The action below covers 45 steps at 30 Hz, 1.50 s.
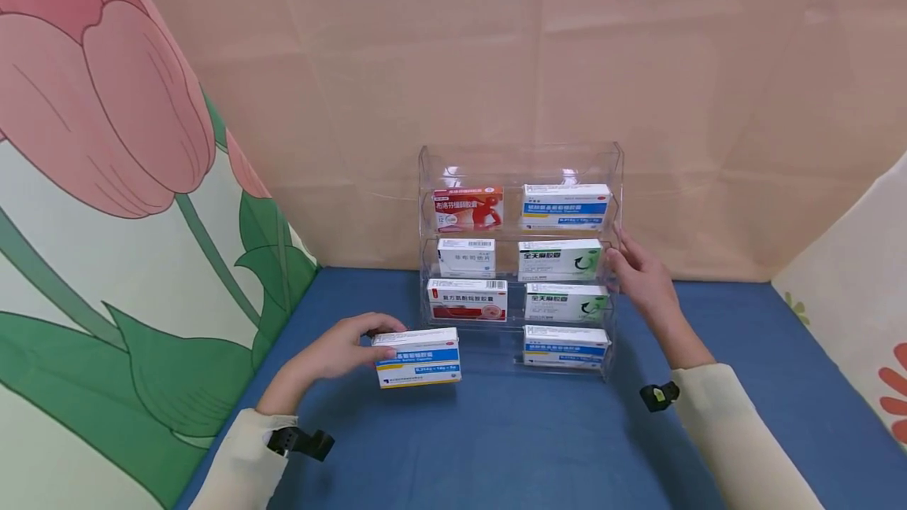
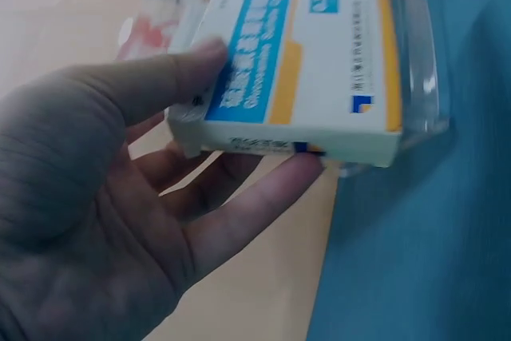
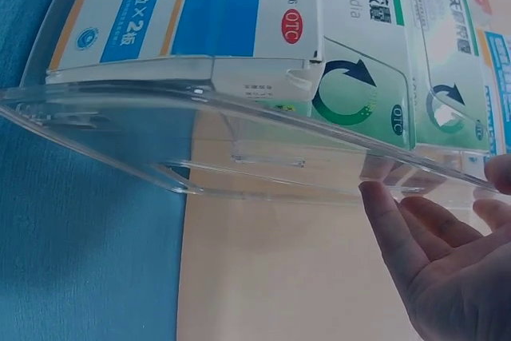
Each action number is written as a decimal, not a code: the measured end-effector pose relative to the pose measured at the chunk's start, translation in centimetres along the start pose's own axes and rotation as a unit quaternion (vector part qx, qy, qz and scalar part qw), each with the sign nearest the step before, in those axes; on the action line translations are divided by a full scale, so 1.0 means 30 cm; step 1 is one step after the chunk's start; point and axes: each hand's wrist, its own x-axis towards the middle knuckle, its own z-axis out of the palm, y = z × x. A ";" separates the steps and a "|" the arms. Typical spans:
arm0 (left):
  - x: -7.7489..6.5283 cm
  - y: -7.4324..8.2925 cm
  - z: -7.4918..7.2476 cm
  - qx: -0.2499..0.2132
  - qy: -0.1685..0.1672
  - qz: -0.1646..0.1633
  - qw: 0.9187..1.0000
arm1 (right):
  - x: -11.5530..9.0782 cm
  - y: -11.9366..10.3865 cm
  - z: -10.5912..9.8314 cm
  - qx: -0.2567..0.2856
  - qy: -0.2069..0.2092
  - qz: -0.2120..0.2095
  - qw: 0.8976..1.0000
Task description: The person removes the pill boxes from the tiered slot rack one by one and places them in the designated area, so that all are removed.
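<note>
My left hand (image 1: pixel 347 349) holds a white medicine box (image 1: pixel 420 372) with blue and yellow bands, just in front of the rack's lower left. In the left wrist view, the thumb lies on the printed face of the box and fingers support its end. A clear plastic display rack (image 1: pixel 520 160) stands on the table with tiers of medicine boxes. At its right side edge, my right hand (image 1: pixel 645 278) grips the rack, thumb toward the front and fingers on the outer side. The bottom tier holds a blue-banded box (image 1: pixel 565 349) on the right; its left part holds no box.
Higher tiers hold a red box (image 1: pixel 468 209), another blue-banded box (image 1: pixel 565 207), a plain white box (image 1: pixel 466 258), two green-and-white boxes (image 1: pixel 560 260) and a red-and-white box (image 1: pixel 468 301). Blue cloth (image 1: pixel 496 447) covers the table. A beige backdrop (image 1: pixel 496 46) rises behind the rack.
</note>
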 end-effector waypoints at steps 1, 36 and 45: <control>-0.005 -0.016 -0.010 -0.003 -0.005 -0.007 1.000 | 0.000 -0.001 0.000 0.002 0.000 0.000 1.000; 0.057 -0.296 -0.166 -0.065 -0.060 -0.141 0.986 | 0.008 0.001 0.000 0.052 -0.014 0.002 0.999; 0.111 -0.322 -0.157 -0.057 -0.046 -0.156 0.985 | 0.004 0.005 0.000 0.034 -0.014 -0.003 0.999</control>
